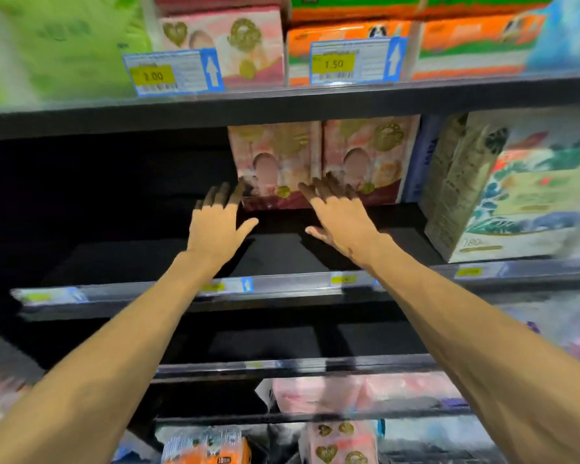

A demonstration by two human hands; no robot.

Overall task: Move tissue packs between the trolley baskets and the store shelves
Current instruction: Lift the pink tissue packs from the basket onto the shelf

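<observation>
Two pink tissue packs with gold emblems stand side by side deep on the middle shelf (282, 222): the left pack (275, 162) and the right pack (372, 155). Both my arms reach into that shelf. My left hand (220, 219) has its fingers spread, fingertips at the left pack's lower left corner. My right hand (339, 212) also has straight spread fingers, lying in front of the seam between the two packs. Neither hand holds anything. Whether the fingertips touch the packs is lost in shadow.
The top shelf carries green (64, 45), pink (235, 45) and orange packs (349, 51) behind price tags. A large leaf-print pack (516, 189) stands at the right of the middle shelf. The middle shelf's left part is dark. Lower down lie orange (208, 447) and pink packs (342, 443).
</observation>
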